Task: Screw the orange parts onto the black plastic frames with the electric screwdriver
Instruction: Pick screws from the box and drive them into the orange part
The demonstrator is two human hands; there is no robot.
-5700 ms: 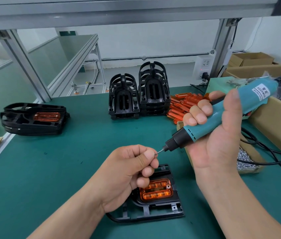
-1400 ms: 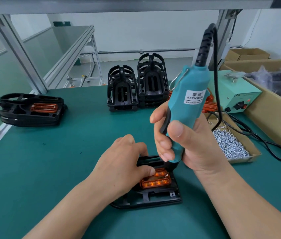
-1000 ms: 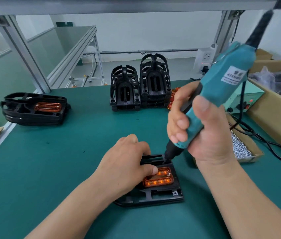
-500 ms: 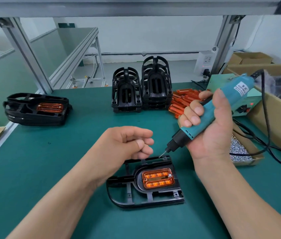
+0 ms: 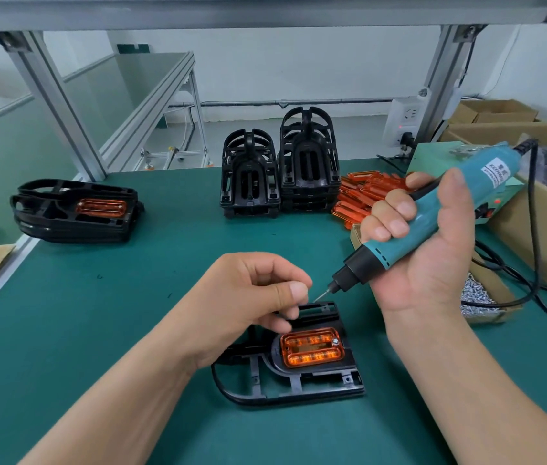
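Note:
A black plastic frame [image 5: 293,385] lies flat on the green mat in front of me, with an orange part [image 5: 312,347] seated in it. A silver screw head [image 5: 335,342] shows in the orange part's upper right corner. My right hand [image 5: 433,263] grips the teal electric screwdriver [image 5: 433,216], tilted with its bit pointing down-left above the frame's far edge. My left hand [image 5: 245,297] hovers over the frame's left side. Its thumb and forefinger pinch a small screw against the bit tip, and the fingertips mostly hide the screw.
Two stacks of bare black frames [image 5: 278,169] stand at the back, with a pile of loose orange parts [image 5: 362,193] beside them. A stack of finished frames [image 5: 74,209] sits far left. A screw box [image 5: 480,297], the black cable [image 5: 533,229] and a cardboard box [image 5: 540,236] crowd the right.
The screwdriver lifted off the orange part's upper right corner and tilted back. My left hand let go of the frame, rose, and closed its thumb and forefinger at the bit tip.

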